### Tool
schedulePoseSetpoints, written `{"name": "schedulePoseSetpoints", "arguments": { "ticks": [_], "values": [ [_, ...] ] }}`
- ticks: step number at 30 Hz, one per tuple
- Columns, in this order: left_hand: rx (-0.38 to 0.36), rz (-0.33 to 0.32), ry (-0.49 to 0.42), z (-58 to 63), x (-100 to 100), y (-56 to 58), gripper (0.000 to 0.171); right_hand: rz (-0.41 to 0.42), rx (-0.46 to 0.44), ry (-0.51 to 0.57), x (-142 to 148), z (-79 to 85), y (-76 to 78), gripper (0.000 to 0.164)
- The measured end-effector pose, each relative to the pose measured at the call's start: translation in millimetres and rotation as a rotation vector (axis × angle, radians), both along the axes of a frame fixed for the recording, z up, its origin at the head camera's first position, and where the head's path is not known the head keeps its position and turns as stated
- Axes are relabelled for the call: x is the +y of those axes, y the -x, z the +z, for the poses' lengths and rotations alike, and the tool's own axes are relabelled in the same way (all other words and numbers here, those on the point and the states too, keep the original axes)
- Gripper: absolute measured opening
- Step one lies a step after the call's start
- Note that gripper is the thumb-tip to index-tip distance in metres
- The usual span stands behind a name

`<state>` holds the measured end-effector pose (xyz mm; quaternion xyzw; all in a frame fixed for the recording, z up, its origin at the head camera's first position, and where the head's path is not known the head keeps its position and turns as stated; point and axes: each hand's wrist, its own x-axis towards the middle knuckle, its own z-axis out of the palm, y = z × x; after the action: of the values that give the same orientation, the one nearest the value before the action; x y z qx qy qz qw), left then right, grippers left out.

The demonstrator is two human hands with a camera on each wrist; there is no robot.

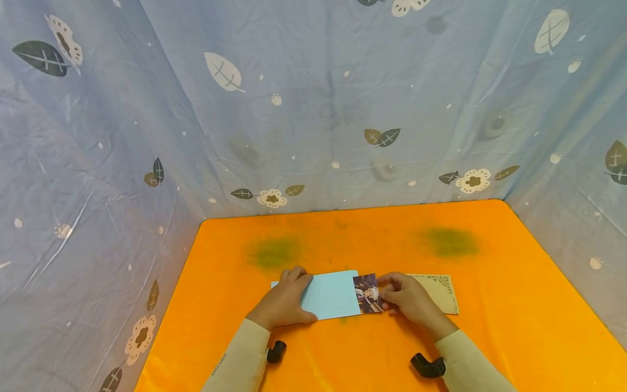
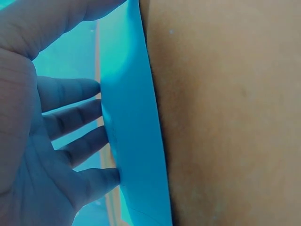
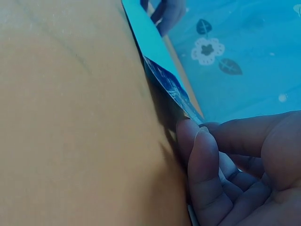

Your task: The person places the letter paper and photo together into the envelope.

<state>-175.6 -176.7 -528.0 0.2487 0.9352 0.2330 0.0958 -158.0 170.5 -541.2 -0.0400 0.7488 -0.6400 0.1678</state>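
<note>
A light blue envelope (image 1: 333, 294) lies on the orange table, and a small dark printed photo card (image 1: 367, 294) sticks out of its right end. My left hand (image 1: 289, 300) grips the envelope's left part, thumb at the near edge and fingers at the far edge. In the left wrist view, fingertips (image 2: 110, 175) touch the blue paper (image 2: 134, 122). My right hand (image 1: 404, 294) pinches the photo card's right edge between thumb and fingers. That pinch shows in the right wrist view, with the card (image 3: 171, 87) slanting up into the blue envelope (image 3: 153, 40).
A tan paper piece (image 1: 443, 294) with a dark floral corner lies to the right, partly hidden by my right hand. The orange tabletop (image 1: 343, 239) has two greenish patches. Blue leaf-patterned curtains (image 1: 313, 109) stand behind the table and at both sides.
</note>
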Motion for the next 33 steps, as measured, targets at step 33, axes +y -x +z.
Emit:
{"name": "schedulePoseSetpoints", "arguments": {
  "ticks": [33],
  "values": [
    [-0.024, 0.014, -0.019, 2.3, 0.2, -0.4, 0.092, 0.042, -0.003, 0.015, -21.5, 0.3, 2.9, 0.031]
  ]
}}
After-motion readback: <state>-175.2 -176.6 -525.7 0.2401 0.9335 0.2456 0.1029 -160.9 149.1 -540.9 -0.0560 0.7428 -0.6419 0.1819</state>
